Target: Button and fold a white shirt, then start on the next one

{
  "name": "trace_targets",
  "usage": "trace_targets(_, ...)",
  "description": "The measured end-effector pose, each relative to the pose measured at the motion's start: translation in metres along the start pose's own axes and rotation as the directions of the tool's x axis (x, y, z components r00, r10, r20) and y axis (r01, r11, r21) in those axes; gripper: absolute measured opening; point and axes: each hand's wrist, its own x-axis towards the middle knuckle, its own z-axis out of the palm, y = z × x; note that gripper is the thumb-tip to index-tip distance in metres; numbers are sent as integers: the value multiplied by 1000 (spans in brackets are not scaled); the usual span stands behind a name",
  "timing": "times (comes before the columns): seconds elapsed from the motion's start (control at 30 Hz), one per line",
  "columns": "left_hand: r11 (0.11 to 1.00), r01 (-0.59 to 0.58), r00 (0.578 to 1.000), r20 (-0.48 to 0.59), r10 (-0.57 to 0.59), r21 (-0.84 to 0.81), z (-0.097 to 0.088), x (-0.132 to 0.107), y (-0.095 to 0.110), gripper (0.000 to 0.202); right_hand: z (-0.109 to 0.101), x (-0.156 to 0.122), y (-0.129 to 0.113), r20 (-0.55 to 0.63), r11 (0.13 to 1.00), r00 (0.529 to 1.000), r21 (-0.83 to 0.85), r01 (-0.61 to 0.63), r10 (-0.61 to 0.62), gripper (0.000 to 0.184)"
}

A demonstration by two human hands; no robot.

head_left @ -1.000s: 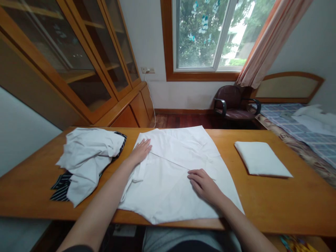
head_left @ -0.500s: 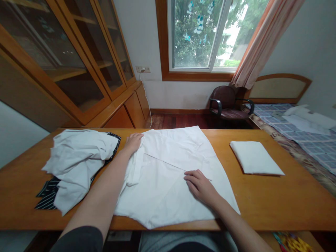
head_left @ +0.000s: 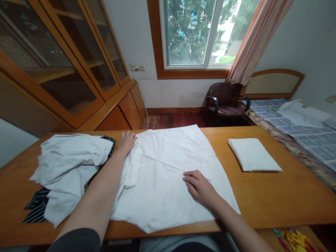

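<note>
A white garment [head_left: 157, 189] of thin, smooth cotton lies spread flat across the middle of the wooden table [head_left: 275, 199]. It reaches from the far edge to the near edge, where one corner hangs slightly over. A straight folded edge runs slantwise across it, and soft creases show along its left side.

The left hand [head_left: 127, 141] is at the garment's far left corner, close to the table's far edge. Its fingers are curled shut on the bunched cloth there. The right hand [head_left: 201, 187] lies palm down near the middle of the garment, toward the near edge. Its fingers are stretched out together, with the tips on the end of the slanted fold. The two hands are well apart.

At the left end of the table sits a rumpled heap of white clothes [head_left: 68, 161], touching the left forearm. Under it lies a dark striped cloth [head_left: 36, 206], poking out toward the near left corner. Toward the right end, apart from the garment, is a folded white cloth [head_left: 253, 154], a neat flat rectangle with bare polished wood all around it.

Beyond the table are a wooden cabinet [head_left: 65, 70] with glass doors on the left and a wood-framed window [head_left: 191, 31] with a pale pink curtain [head_left: 252, 38]. There is also a dark armchair [head_left: 223, 101], and on the right a bed [head_left: 301, 129] with a checked cover.
</note>
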Motion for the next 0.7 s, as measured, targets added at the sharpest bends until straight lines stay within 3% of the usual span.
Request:
trace_targets(0.17,986,-55,992,-125,35,-160,17,-15,2,44,0,0,1,4,1000,1000,3,2,-2,29)
trace_targets(0.3,961,-104,990,-117,76,-256,11,-41,1,49,1,-1,2,-1,1000,1000,5,6,-6,29)
trace_targets(0.43,963,-123,992,-35,118,-242,-5,-94,-1,55,1,0,2,-5,1000,1000,-3,9,-9,29)
trace_targets(0.53,973,-67,997,21,73,-221,-10,-144,-1,58,1,0,3,-15,1000,1000,-7,18,-18,29)
trace_targets(0.7,970,33,998,-36,-43,-241,0,-213,7,58,3,0,4,-23,1000,999,-10,25,-26,29)
